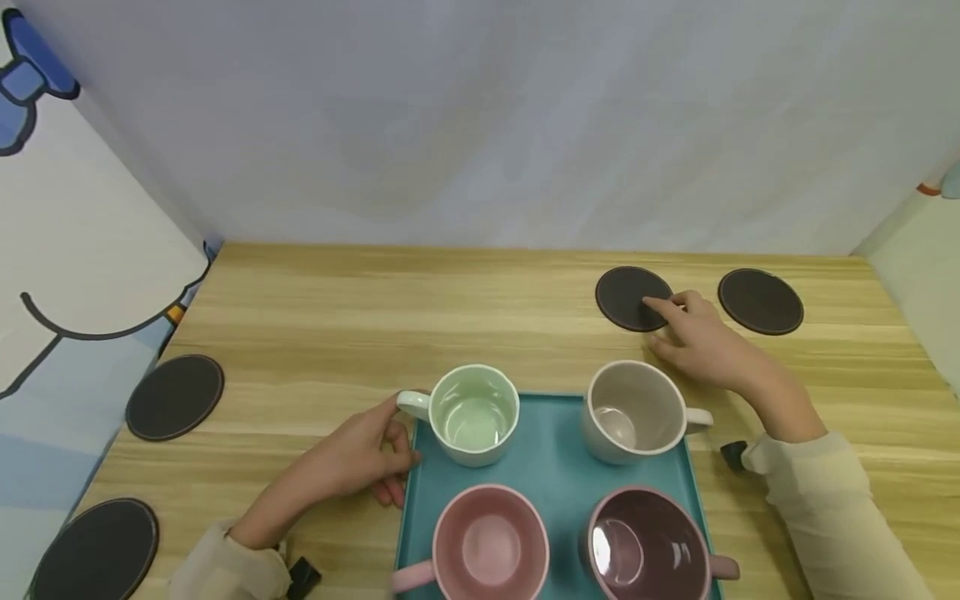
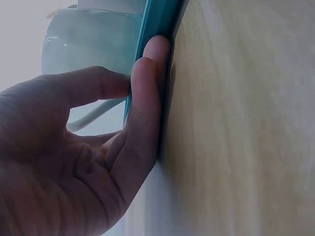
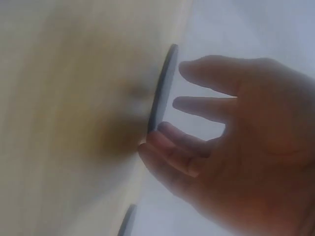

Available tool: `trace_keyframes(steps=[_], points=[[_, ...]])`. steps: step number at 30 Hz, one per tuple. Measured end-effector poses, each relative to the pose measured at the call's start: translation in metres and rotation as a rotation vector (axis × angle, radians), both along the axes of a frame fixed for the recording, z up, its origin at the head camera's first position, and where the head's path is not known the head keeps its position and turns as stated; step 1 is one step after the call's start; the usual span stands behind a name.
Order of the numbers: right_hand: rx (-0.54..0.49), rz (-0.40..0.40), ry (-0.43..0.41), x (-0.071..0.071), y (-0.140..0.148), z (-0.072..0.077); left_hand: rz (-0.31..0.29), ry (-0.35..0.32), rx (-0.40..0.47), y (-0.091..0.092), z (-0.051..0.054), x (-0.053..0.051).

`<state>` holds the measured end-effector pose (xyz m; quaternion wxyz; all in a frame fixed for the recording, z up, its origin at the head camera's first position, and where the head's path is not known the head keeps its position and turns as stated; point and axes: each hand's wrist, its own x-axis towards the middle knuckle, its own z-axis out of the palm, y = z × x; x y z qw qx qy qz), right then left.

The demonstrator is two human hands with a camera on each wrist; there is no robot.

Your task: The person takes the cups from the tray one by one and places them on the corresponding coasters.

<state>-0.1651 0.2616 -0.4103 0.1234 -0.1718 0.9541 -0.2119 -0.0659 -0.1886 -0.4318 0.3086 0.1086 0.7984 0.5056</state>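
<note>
A teal tray (image 1: 555,467) carries a green mug (image 1: 474,415), a beige mug (image 1: 634,412), a pink mug (image 1: 491,546) and a dark mauve mug (image 1: 648,546). At the tray's left edge, beside the green mug's handle, is my left hand (image 1: 363,454). The left wrist view shows that hand's thumb and curled fingers (image 2: 145,93) pinching the tray's rim. Behind the beige mug my right hand (image 1: 705,342) reaches over a black round coaster (image 1: 628,298), fingers spread and holding nothing. Whether its fingertips touch the coaster (image 3: 165,88) I cannot tell.
Another black coaster (image 1: 761,302) lies right of my right hand. Two more, an upper coaster (image 1: 176,397) and a lower coaster (image 1: 97,550), lie at the left of the wooden table (image 1: 390,308). A pale cloth (image 1: 525,125) hangs behind the table's far edge.
</note>
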Motion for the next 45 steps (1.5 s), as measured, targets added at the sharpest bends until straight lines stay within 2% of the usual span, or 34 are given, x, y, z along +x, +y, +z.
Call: trace_keyframes(steps=[8,12,16,19,23,26,35,45], points=[[-0.041,-0.014,0.089,0.020,0.008,0.003,0.001,-0.021,0.003,0.003,0.004,-0.002],[-0.077,-0.034,0.088,0.036,0.010,0.005,0.003,-0.032,0.006,0.002,0.004,-0.002],[-0.109,-0.055,0.097,0.051,0.013,0.003,0.001,-0.043,0.014,0.001,0.005,0.000],[-0.116,-0.037,0.148,0.057,0.015,-0.001,0.000,-0.046,0.016,0.001,0.005,0.000],[-0.105,0.039,0.199,0.056,0.014,-0.007,0.003,-0.037,0.009,0.000,0.005,0.000],[-0.091,0.086,0.190,0.050,0.010,-0.008,0.007,-0.026,0.001,0.000,0.005,-0.001],[0.030,0.120,0.149,0.034,0.002,-0.010,0.008,-0.025,0.000,0.001,0.003,0.000],[0.043,0.119,0.152,0.029,-0.001,-0.012,0.008,-0.026,0.012,0.000,0.004,0.001]])
